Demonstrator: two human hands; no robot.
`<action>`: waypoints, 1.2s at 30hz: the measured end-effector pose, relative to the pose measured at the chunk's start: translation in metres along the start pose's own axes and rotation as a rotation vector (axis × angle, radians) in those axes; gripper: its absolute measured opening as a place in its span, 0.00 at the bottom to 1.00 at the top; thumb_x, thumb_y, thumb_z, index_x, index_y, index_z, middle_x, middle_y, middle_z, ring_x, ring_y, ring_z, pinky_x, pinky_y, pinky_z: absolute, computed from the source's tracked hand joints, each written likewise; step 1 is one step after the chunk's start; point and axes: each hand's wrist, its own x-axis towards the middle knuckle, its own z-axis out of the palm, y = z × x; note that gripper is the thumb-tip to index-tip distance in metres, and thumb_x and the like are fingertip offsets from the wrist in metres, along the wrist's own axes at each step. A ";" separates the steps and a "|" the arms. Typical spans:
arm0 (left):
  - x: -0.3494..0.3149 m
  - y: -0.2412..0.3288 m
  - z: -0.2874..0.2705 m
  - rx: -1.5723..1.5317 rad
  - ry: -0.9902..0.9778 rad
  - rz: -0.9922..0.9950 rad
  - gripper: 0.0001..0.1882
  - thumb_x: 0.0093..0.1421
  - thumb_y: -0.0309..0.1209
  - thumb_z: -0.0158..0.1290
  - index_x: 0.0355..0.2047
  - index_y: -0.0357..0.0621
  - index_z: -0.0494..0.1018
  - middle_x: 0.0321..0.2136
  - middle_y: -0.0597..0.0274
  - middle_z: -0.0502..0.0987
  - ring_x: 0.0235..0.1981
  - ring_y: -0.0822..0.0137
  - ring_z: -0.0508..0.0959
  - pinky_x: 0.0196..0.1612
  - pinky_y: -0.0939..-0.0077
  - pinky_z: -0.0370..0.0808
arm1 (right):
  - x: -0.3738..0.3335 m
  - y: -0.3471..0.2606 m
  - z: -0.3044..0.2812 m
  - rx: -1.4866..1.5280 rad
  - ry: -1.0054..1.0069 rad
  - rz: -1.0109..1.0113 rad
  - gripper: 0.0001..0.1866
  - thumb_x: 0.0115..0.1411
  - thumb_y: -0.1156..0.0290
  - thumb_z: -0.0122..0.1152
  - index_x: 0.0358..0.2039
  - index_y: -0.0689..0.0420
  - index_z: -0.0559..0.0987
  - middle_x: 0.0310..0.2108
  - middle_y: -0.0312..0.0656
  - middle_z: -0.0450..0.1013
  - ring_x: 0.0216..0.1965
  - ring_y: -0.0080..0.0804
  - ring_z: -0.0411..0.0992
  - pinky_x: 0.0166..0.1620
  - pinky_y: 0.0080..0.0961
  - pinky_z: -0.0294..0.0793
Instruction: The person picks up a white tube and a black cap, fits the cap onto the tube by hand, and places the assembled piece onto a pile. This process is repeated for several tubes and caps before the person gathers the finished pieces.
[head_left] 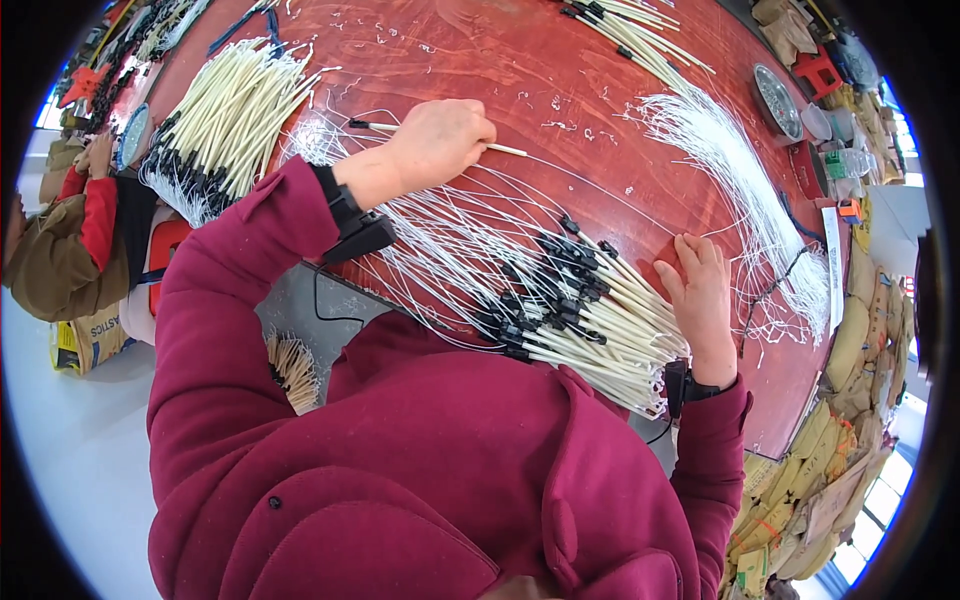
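My left hand (440, 145) is closed round a thin cream tube (508, 150) above the red table. A black piece sits at the tube's left end, and a white thread (600, 188) runs out of its right end. That thread stretches rightward to my right hand (702, 295), whose fingertips meet it with the fingers bent; the exact grip is small to see. Below and between my hands lies a bundle of similar cream tubes (625, 325) with black end pieces (570, 270). Their long white threads (430, 235) fan out to the left, under my left forearm.
Another heap of cream tubes (245, 105) lies at the far left, and a few tubes (650, 35) at the far edge. A white thread hank (740, 180) spreads at right near a metal bowl (778, 103). Another person (75, 235) sits at left; sacks (800, 480) are stacked at right.
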 end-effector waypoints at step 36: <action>0.046 -0.013 -0.009 -0.057 0.405 -0.009 0.06 0.58 0.30 0.49 0.29 0.41 0.69 0.25 0.49 0.76 0.32 0.44 0.77 0.34 0.51 0.74 | 0.020 0.016 0.002 -0.029 0.079 -0.285 0.07 0.48 0.79 0.62 0.28 0.58 0.74 0.29 0.42 0.70 0.36 0.44 0.69 0.43 0.41 0.65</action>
